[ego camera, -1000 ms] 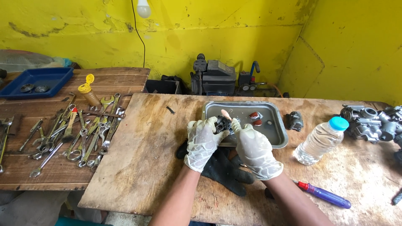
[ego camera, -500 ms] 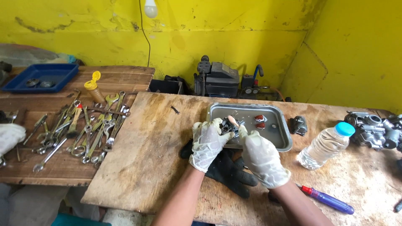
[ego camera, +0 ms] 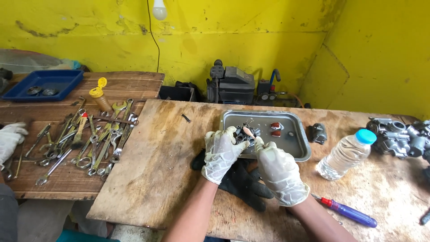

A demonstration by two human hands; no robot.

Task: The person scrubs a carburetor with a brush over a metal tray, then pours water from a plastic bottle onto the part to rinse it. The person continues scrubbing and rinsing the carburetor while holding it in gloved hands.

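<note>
Your gloved left hand [ego camera: 220,154] and right hand [ego camera: 278,172] both clamp the small metal part [ego camera: 245,134] above the steel tray [ego camera: 295,148], apparently mid-disassembly; steady fingertip work seems needed next.

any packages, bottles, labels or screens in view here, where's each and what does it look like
Clear plastic water bottle: lying tilted on the workbench right of the metal tray, blue cap, no label showing.
Small brown bottle: left table above the wrenches, yellow flip cap open.
No labels, signs or screens visible.
</note>
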